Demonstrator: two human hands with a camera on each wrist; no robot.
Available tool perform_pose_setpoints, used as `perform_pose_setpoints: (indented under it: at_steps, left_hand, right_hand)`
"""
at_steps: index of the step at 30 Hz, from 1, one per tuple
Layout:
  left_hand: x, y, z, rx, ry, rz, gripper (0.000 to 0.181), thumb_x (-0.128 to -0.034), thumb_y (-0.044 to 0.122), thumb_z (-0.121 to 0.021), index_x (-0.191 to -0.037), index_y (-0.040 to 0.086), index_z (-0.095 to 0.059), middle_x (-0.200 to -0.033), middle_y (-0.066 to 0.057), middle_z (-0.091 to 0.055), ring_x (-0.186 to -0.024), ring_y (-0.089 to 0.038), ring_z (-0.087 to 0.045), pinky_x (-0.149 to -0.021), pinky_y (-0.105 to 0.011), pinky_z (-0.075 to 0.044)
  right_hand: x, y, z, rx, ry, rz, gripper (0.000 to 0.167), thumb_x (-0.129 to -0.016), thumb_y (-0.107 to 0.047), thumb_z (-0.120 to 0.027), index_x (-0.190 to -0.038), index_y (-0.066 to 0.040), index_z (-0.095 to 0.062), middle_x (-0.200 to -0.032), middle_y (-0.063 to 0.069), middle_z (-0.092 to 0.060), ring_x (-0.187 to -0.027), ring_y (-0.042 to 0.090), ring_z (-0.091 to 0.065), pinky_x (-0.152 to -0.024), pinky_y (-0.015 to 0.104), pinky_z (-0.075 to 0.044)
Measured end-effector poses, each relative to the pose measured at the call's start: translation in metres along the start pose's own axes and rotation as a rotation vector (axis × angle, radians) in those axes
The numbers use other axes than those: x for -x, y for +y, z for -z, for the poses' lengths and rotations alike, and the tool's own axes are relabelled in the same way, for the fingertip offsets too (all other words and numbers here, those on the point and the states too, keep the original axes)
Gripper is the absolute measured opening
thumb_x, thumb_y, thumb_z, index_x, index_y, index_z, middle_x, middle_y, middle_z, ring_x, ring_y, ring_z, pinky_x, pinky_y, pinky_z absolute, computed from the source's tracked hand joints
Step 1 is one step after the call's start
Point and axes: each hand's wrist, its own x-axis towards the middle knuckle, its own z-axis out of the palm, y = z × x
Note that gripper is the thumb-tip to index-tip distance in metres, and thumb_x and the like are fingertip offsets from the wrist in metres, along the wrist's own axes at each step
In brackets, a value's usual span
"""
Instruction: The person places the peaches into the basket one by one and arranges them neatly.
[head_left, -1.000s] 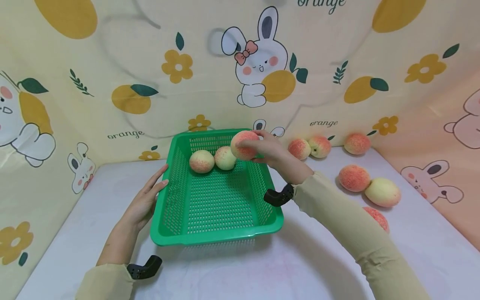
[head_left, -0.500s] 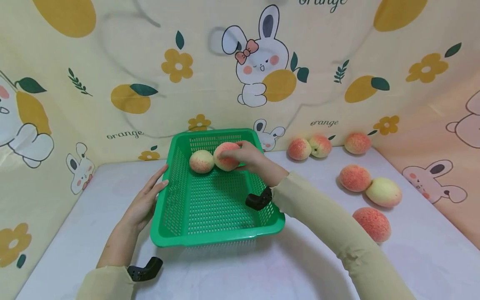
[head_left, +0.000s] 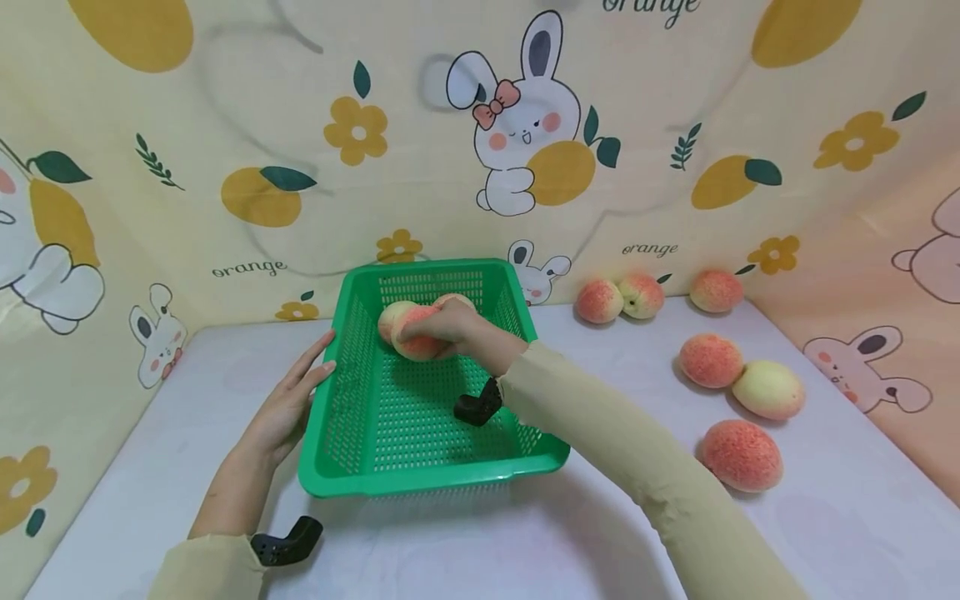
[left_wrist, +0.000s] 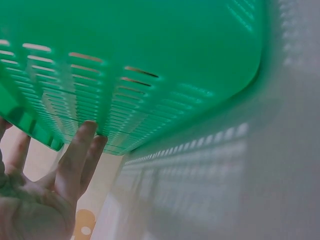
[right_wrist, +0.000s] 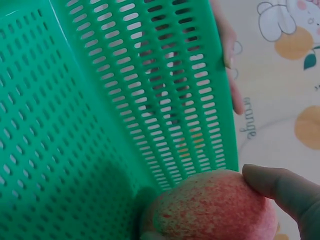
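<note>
In the head view, a green slotted plastic basket (head_left: 435, 478) stands on the table in front of me. My right hand (head_left: 461, 323) reaches into its far part and grips a red-flushed peach (head_left: 415, 343). The right wrist view shows the thumb (right_wrist: 280, 187) pressed on that same peach (right_wrist: 215, 210). Behind it in the basket, partly covered, are a paler peach (head_left: 388, 317) and another peach (head_left: 454, 298). My left hand (head_left: 279, 417) touches the basket's left rim; in the left wrist view its straight fingers (left_wrist: 75, 160) lie against the outer wall.
To the right of the basket, on the white table (head_left: 615, 500), lie several more peaches: a pair at the back (head_left: 599, 301), a lone one (head_left: 716, 291), a red and a pale one together (head_left: 768, 389), and a nearer red one (head_left: 742, 455). A printed cloth (head_left: 420, 200) hangs behind.
My right hand has carried its peach from above the basket's far right side down and left, in front of the two peaches inside. The left hand and the basket have stayed in place.
</note>
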Motion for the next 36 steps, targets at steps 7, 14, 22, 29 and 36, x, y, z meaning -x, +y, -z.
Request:
perform_pose_setpoints:
  at_steps: [7,14,22,29,36]
  left_hand:
    - [0.000,0.001,0.001,0.006,-0.002,0.013,0.060,-0.0983,0.045,-0.049,-0.151,0.044,-0.019,-0.155,-0.007,-0.015,-0.104,-0.008,-0.059,-0.084,-0.026,-0.051]
    - [0.000,0.003,0.000,-0.001,0.003,0.023,0.061,-0.0982,0.045,-0.049,-0.151,0.044,-0.019,-0.154,-0.009,-0.019,-0.102,-0.007,-0.061,-0.083,-0.027,-0.052]
    - [0.000,0.003,0.001,-0.009,-0.010,0.017,0.060,-0.0984,0.046,-0.048,-0.151,0.044,-0.018,-0.153,-0.008,-0.019,-0.106,-0.010,-0.058,-0.086,-0.028,-0.050]
    - [0.003,0.003,0.004,-0.016,-0.009,0.019,0.059,-0.0996,0.044,-0.047,-0.151,0.044,-0.018,-0.154,-0.008,-0.017,-0.102,-0.009,-0.059,-0.085,-0.029,-0.050]
    - [0.002,0.004,-0.001,0.005,-0.018,-0.003,0.060,-0.1003,0.042,-0.047,-0.152,0.040,-0.017,-0.155,-0.009,-0.015,-0.101,-0.008,-0.059,-0.084,-0.029,-0.051]
  right_hand:
    - [-0.008,0.004,-0.015,-0.037,-0.080,-0.064,0.098,-0.081,-0.013,-0.072,-0.152,-0.001,-0.005,-0.145,0.021,-0.033,-0.121,0.035,-0.050,-0.091,0.052,-0.051]
    - [-0.012,0.013,-0.026,-0.002,-0.084,-0.100,0.076,-0.077,-0.014,-0.077,-0.139,-0.002,-0.034,-0.130,0.019,-0.046,-0.112,0.035,-0.056,-0.085,0.050,-0.054]
    - [-0.018,0.013,-0.031,0.016,-0.076,-0.128,0.079,-0.077,-0.013,-0.078,-0.140,-0.002,-0.032,-0.130,0.019,-0.046,-0.113,0.036,-0.056,-0.084,0.048,-0.055]
    - [-0.024,0.011,-0.035,-0.021,-0.081,-0.151,0.090,-0.080,-0.013,-0.075,-0.150,-0.003,-0.019,-0.146,0.017,-0.033,-0.127,0.033,-0.046,-0.084,0.043,-0.056]
    - [-0.023,0.012,-0.026,-0.036,-0.091,-0.136,0.089,-0.082,-0.009,-0.072,-0.150,-0.001,-0.016,-0.148,0.020,-0.029,-0.132,0.035,-0.040,-0.086,0.045,-0.055]
